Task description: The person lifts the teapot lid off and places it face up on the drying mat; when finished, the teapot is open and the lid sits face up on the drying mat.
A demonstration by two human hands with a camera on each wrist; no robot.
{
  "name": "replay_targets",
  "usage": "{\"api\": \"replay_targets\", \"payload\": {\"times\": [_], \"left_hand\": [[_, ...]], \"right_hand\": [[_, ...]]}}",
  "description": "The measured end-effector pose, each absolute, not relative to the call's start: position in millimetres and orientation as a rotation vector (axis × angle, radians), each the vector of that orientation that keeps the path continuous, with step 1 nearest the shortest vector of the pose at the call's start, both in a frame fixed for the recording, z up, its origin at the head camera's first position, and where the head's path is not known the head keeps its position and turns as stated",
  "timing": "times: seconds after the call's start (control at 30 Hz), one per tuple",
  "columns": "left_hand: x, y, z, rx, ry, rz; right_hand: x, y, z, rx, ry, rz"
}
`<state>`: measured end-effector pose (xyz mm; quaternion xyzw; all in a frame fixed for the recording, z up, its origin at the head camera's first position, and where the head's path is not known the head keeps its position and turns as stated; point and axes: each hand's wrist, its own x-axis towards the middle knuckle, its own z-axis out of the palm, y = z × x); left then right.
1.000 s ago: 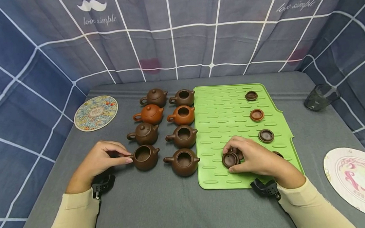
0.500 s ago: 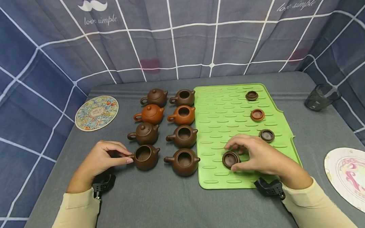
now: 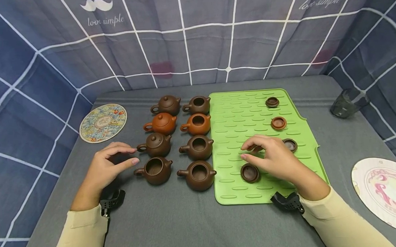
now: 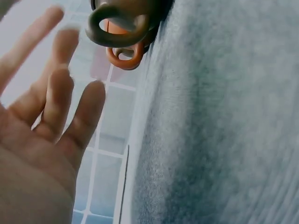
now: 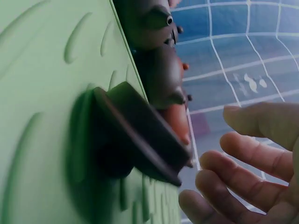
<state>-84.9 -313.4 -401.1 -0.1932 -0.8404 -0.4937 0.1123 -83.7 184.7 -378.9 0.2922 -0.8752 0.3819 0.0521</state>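
My left hand (image 3: 103,168) has its fingers spread, fingertips near the handles of a brown lidded teapot (image 3: 157,144) and a lidless brown teapot (image 3: 158,169). Nothing lies in its grasp; the left wrist view shows the fingers (image 4: 56,93) apart from a brown handle. My right hand (image 3: 279,160) hovers over the green mat (image 3: 228,144) with loosely bent fingers, holding nothing. Just below its thumb a brown lid (image 3: 250,172) lies inside-up. In the right wrist view this lid (image 5: 140,130) tilts on its knob, beside the bare fingers. Another brown lid (image 3: 290,145) is partly hidden behind that hand.
Further teapots stand in two columns, including a lidded orange one (image 3: 163,123) and an open orange one (image 3: 198,124). An orange lid (image 3: 279,123) and a dark lid (image 3: 272,102) lie farther back. A patterned disc (image 3: 103,123), dark glass (image 3: 348,103) and pink-printed disc (image 3: 383,196) lie around.
My left hand has let go of the lidless teapot's handle and spread its fingers. The right hand has let go of the brown lid and risen slightly away from it.
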Motion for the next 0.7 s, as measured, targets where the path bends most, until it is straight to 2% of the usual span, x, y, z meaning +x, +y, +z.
{"api": "replay_targets", "payload": {"times": [0.17,0.27,0.7], "left_hand": [[-84,-311,-402,-0.280,-2.485,-1.393],[-84,-310,-404,-0.198,-2.519,-1.387],[-99,-299,-407,-0.263,-2.566,-1.400]], "right_hand": [[-96,161,-368,1.004,-2.637,1.122],[-104,140,-358,1.085,-2.602,1.102],[-122,23,-330,1.186,-2.610,1.242]]}}
